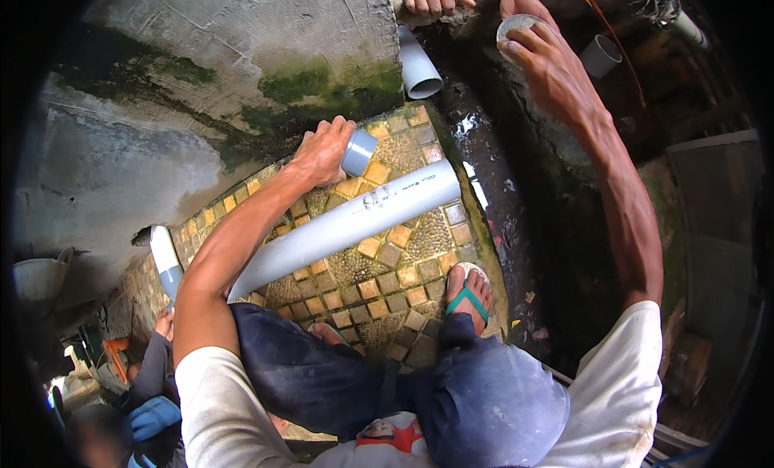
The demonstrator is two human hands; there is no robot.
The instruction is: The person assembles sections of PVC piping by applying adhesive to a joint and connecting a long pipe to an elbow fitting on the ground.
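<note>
Beyond the pipe (343,226), the left hand (324,152) grips a gray coupling (359,153) — the outstretched right hand (550,63), a round object (517,22).

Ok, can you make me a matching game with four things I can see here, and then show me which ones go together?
Things:
1. Long grey pipe
2. Short blue-grey pipe piece
3. Pale round thing
4. Sandal with teal straps

Where is it?
A. Worn on the person's right foot
B. Crossing over the yellow and grey tiles
C. Under the fingers of the right hand
D. Gripped by the left hand

Right pairs: 1-B, 2-D, 3-C, 4-A
</note>
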